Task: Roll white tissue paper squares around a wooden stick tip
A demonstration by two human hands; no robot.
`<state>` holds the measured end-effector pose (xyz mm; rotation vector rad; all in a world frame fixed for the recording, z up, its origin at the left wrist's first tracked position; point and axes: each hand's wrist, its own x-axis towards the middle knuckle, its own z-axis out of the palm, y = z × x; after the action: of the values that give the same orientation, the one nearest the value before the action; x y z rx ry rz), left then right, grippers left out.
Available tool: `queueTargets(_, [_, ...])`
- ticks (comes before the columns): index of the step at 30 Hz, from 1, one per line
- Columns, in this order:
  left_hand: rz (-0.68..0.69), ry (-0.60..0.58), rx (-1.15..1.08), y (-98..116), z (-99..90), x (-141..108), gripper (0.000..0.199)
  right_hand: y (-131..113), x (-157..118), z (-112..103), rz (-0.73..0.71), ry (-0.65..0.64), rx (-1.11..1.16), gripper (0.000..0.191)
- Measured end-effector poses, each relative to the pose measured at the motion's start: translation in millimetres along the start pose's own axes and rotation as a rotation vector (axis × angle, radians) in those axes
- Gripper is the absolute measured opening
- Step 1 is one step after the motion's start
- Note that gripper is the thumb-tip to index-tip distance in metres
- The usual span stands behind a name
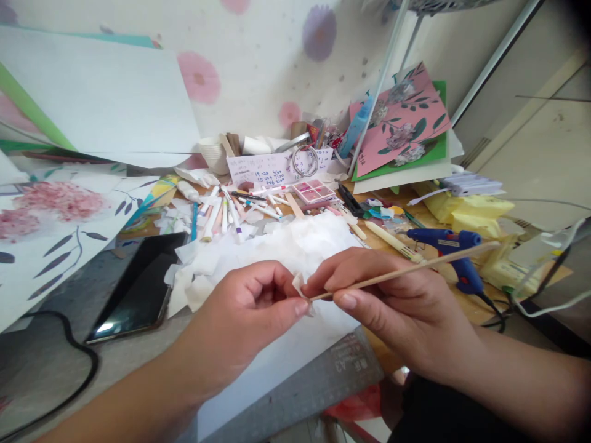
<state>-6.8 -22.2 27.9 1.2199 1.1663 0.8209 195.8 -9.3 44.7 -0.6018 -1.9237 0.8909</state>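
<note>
In the head view, my left hand pinches a small scrap of white tissue paper between thumb and fingers. My right hand is closed on a thin wooden stick. The stick slants up to the right, and its lower tip meets the tissue scrap at my left fingertips. Beneath both hands lies a sheet of white paper, with a heap of torn white tissue pieces on its far part. Part of the scrap is hidden by my fingers.
A dark phone lies on the grey cutting mat at left. Several markers are scattered behind the tissue. To the right rests a blue glue gun. Floral artwork and a pink flower card stand at the sides.
</note>
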Motion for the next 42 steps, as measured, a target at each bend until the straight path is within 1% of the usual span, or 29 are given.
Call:
queueTargets(7, [-0.013,0.021,-0.034,3.4,5.2,-1.0,0.012,2.5,0.4,2.8,-0.002,0.026,0.005,0.010])
queueTargets(11, [-0.006,0.094,0.004,1.3,6.1,-1.7,0.011,2.7,-1.0,4.4,-0.018,0.046,-0.008,0.010])
queueTargets(14, [-0.016,0.125,0.011,-1.3,6.2,-2.0,0.012,2.7,-1.6,5.8,-0.025,0.047,-0.035,0.010])
queueTargets(18, [-0.048,0.118,-0.025,-1.5,6.4,-2.5,0.015,2.9,-0.4,7.6,-0.028,0.052,-0.052,0.011])
queueTargets(22, [-0.024,0.099,-0.051,-1.2,5.2,-2.1,0.015,3.6,0.9,7.6,-0.013,0.069,0.012,0.011])
queueTargets(27, [0.022,0.064,-0.102,-4.2,3.0,-2.0,0.013,4.7,0.6,4.1,0.049,0.088,0.060,0.012])
queueTargets(30, [0.004,0.030,-0.165,-5.5,3.6,-1.6,0.011,4.7,0.3,2.5,0.046,0.083,0.039,0.014])
queueTargets(32, [-0.008,0.017,-0.179,-5.8,4.4,-1.1,0.014,4.5,0.2,2.7,0.038,0.075,0.029,0.015])
queueTargets(38, [-0.045,0.062,-0.169,-8.5,5.6,-0.7,0.015,3.4,-0.1,5.9,0.028,0.057,0.036,0.012])
queueTargets(42, [-0.053,0.076,-0.183,-11.0,5.1,-0.9,0.015,3.6,-0.4,5.9,0.050,0.060,0.033,0.012])
